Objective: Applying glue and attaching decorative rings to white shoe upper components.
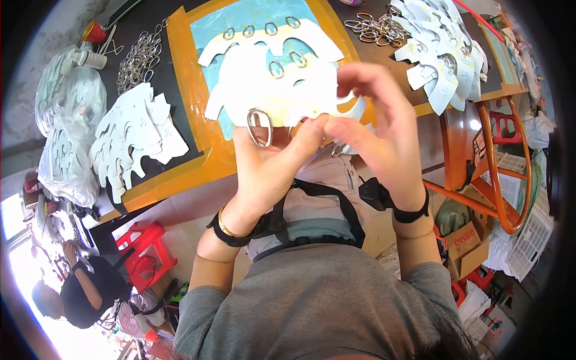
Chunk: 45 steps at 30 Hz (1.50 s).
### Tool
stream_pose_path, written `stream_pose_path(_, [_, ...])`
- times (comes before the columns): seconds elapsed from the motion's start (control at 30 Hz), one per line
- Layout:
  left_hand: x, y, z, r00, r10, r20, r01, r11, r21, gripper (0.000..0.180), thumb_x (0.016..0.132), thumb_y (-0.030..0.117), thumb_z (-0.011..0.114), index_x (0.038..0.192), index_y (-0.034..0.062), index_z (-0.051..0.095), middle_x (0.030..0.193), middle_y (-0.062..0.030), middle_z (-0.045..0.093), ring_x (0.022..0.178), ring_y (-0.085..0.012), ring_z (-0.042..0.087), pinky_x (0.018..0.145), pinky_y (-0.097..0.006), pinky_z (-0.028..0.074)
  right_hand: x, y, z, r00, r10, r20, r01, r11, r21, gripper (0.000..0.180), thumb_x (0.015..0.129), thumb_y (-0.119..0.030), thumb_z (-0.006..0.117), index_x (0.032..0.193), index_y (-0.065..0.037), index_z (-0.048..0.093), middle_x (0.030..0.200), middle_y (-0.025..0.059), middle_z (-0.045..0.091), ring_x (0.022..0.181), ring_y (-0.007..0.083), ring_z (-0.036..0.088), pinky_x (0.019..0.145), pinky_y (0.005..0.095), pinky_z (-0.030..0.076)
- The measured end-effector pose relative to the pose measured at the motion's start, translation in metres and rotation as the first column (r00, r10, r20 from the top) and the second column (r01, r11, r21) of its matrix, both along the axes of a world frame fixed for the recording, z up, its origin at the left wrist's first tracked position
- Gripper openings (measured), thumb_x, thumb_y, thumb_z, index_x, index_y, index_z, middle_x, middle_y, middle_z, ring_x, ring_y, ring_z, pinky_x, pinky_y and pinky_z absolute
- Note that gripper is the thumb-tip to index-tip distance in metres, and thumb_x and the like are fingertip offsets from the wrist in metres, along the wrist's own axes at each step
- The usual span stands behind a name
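Thumb clamped down, left hand (267, 165) has firm hold of a white scalloped sheet (273, 93) at twelve o'clock of the view, one oval metal ring (270, 129) by its fingers at the sheet's half past six. Right hand (393, 132) half curled at the sheet's four o'clock, thumb tip close beside the left thumb; cannot tell whether it grips. Ring heaps at ten (141, 63) and one (378, 30), white cutouts stacked at two (444, 60)
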State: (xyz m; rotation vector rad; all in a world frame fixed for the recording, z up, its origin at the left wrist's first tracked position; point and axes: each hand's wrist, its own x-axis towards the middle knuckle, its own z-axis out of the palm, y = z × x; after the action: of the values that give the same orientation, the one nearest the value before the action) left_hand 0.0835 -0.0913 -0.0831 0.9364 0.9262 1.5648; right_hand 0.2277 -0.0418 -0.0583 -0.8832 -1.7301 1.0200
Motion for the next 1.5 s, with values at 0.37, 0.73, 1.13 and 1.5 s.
stream_pose_path(0.37, [-0.007, 0.004, 0.011, 0.982, -0.030, -0.186, 0.020, 0.998, -0.054, 0.036, 0.079, 0.003, 0.070, 0.110, -0.0048, 0.054, 0.100, -0.0086, 0.063, 0.090, -0.0139, 0.060, 0.077, -0.027, 0.051, 0.015, 0.010, 0.006, 0.984, 0.177, 0.004, -0.155, 0.869, -0.470, 0.017, 0.078, -0.014, 0.071, 0.080, 0.000, 0.063, 0.071, -0.0015, 0.058, 0.064, 0.0021, 0.046, 0.055, 0.0184, 0.036])
stream_pose_path(0.73, [-0.040, 0.003, 0.016, 0.982, 0.076, -0.176, -0.040, 0.979, 0.200, 0.065, 0.076, 0.012, 0.074, 0.128, -0.0016, 0.039, 0.115, -0.0140, 0.053, 0.109, -0.0207, 0.052, 0.090, -0.033, 0.046, 0.015, 0.011, 0.007, 0.990, 0.100, -0.099, -0.134, 0.890, -0.437, 0.016, 0.083, -0.013, 0.067, 0.080, 0.002, 0.063, 0.068, -0.0014, 0.057, 0.065, 0.0031, 0.048, 0.058, 0.0188, 0.038])
stream_pose_path(1.13, [-0.037, 0.008, 0.038, 0.921, -0.285, -0.267, 0.230, 0.948, -0.220, 0.028, 0.081, -0.002, 0.064, 0.108, -0.0014, 0.062, 0.100, -0.0118, 0.065, 0.089, -0.0159, 0.061, 0.079, -0.027, 0.051, 0.006, 0.005, 0.015, 0.974, 0.193, 0.115, -0.160, 0.956, -0.245, 0.017, 0.083, -0.013, 0.063, 0.077, 0.002, 0.058, 0.068, 0.0005, 0.058, 0.065, 0.0035, 0.049, 0.058, 0.0209, 0.040])
stream_pose_path(1.5, [-0.038, 0.016, 0.016, 0.955, -0.280, -0.095, 0.263, 0.952, -0.159, 0.024, 0.082, 0.002, 0.066, 0.105, -0.0034, 0.061, 0.095, -0.0097, 0.065, 0.083, -0.0139, 0.062, 0.078, -0.029, 0.051, 0.002, 0.009, 0.001, 0.984, 0.178, -0.030, -0.177, 0.923, -0.341, 0.016, 0.080, -0.014, 0.063, 0.078, 0.001, 0.057, 0.073, 0.0003, 0.057, 0.070, 0.0060, 0.050, 0.063, 0.0226, 0.042])
